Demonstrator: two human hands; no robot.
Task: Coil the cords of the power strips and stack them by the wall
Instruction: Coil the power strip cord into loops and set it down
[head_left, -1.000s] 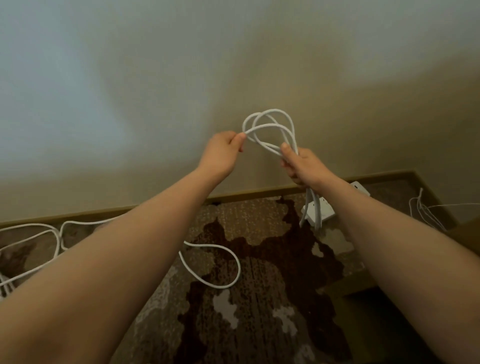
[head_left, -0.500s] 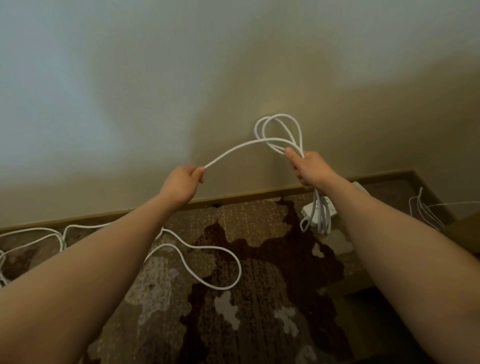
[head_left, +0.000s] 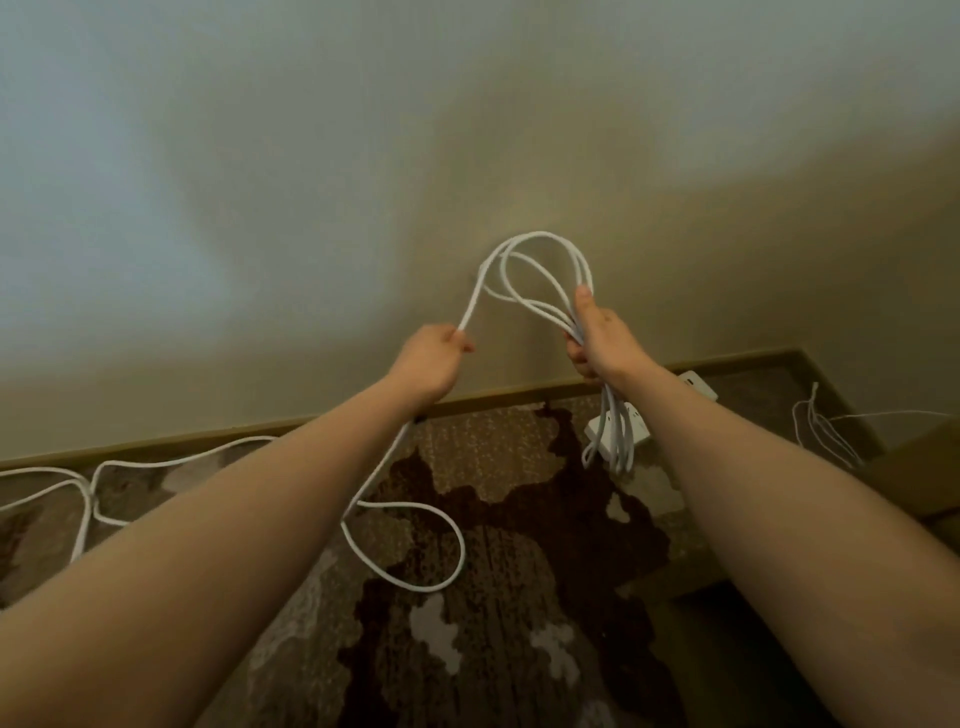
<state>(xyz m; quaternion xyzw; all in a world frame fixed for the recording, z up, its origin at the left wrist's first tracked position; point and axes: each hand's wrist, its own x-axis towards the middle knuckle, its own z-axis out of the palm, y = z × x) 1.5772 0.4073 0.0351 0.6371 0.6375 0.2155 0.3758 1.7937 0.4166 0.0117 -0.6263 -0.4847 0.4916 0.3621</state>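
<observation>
Coiling is partway: I am seeing the right hand (head_left: 602, 338) closing around several loops of thin white cord (head_left: 540, 270), the left hand (head_left: 434, 358) pinching the feed. Slack is trailing across the patterned brown carpet (head_left: 519, 571); white power strips (head_left: 618, 428) are lying by the wall, stacking outstanding.

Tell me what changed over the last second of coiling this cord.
The left hand slid out left along the cord, drawing a straight length, then swung back toward the right hand to start another loop. The slack loop on the rug shifted slightly. The right hand kept its grip on the coil; the power strip stayed put.
</observation>
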